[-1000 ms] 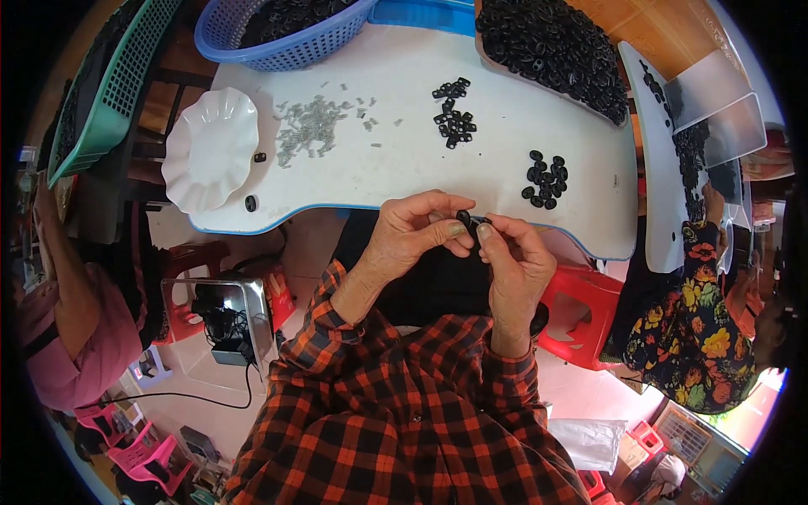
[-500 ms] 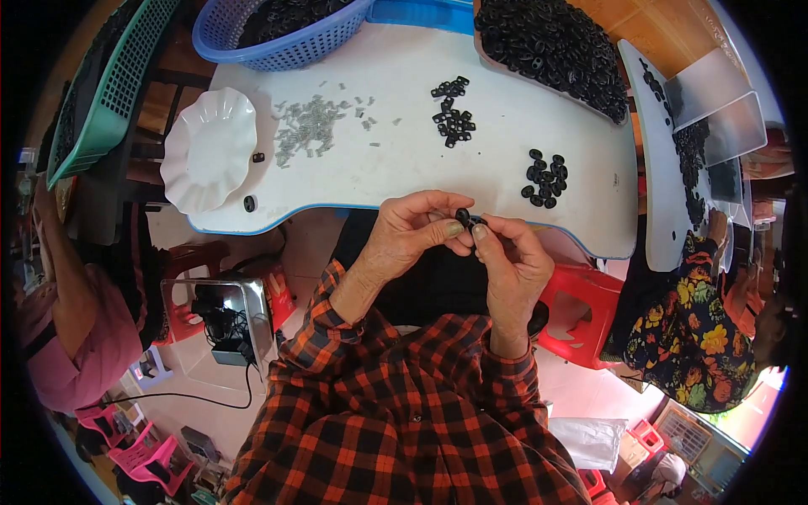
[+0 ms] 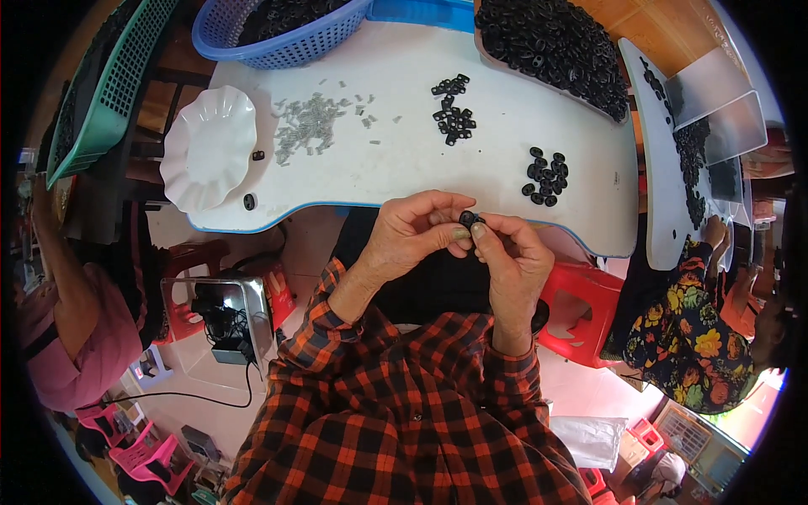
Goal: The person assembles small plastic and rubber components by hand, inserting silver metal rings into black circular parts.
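Note:
Between my two hands, just off the table's front edge, is a small black oval piece (image 3: pixel 469 219). My left hand (image 3: pixel 412 231) pinches it from the left with thumb and forefinger. From the other side my right hand (image 3: pixel 510 252) grips it, also by thumb and fingertips. The fingers hide much of the piece. Beyond the hands on the white table (image 3: pixel 362 172) lies a cluster of small black pieces (image 3: pixel 453 122). A group of black oval pieces (image 3: pixel 547 178) sits to the right. Small clear pieces (image 3: pixel 310 126) are scattered to the left.
A white scalloped plate (image 3: pixel 210 151) stands at the table's left end, two black pieces beside it. At the back are a blue basket (image 3: pixel 295 52) and a heaped tray of black pieces (image 3: pixel 555 50). Co-workers sit on both sides, near a green basket (image 3: pixel 105 93) and red stools (image 3: pixel 581 311).
The black piece has turned slightly between my fingertips, showing more of its face. My hands have stayed nearly in place.

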The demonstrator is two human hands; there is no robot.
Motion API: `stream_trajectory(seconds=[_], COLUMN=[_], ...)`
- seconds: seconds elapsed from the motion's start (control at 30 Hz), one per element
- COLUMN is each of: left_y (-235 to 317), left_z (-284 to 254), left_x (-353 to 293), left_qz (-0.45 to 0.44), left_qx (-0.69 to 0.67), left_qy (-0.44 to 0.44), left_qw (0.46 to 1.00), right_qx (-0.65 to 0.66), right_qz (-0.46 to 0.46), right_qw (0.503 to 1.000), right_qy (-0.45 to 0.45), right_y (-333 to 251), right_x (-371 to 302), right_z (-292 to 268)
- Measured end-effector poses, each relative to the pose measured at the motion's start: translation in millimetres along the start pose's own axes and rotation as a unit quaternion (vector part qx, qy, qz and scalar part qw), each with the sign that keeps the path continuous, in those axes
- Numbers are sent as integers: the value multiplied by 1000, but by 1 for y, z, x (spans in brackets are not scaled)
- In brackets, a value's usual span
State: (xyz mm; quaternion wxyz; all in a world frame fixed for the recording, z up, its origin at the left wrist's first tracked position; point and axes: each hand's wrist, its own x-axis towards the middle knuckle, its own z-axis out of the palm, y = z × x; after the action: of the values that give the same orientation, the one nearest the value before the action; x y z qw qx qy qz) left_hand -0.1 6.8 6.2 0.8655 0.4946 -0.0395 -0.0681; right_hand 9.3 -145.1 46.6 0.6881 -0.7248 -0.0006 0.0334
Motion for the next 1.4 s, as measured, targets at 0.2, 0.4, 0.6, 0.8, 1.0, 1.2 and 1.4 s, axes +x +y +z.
stream_trajectory(seconds=[0.2,0.4,0.6,0.8,1.0,1.2,1.4], left_y=[-1,2,2,-6,5,-1,-1], left_z=[-2,3,1,-2,0,-2,-2], left_x=[-1,0,0,0,-1,0,1], left_qz=[-3,-6,5,43,17,65,54], left_qx=[0,34,95,83,98,106,130], left_qy=[6,16,16,19,15,7,7], left_qw=[1000,999,995,995,995,992,990], right_qx=[-16,4,21,55,83,73,24], right_qz=[8,27,49,69,91,122,152], right_qw=[1000,1000,999,996,990,985,981], right_qy=[-14,-2,-10,-23,-68,-98,-118], right_y=[0,0,3,2,7,5,0], right_x=[1,2,3,4,8,12,17], right_z=[-2,2,-1,-1,-8,-14,-17])
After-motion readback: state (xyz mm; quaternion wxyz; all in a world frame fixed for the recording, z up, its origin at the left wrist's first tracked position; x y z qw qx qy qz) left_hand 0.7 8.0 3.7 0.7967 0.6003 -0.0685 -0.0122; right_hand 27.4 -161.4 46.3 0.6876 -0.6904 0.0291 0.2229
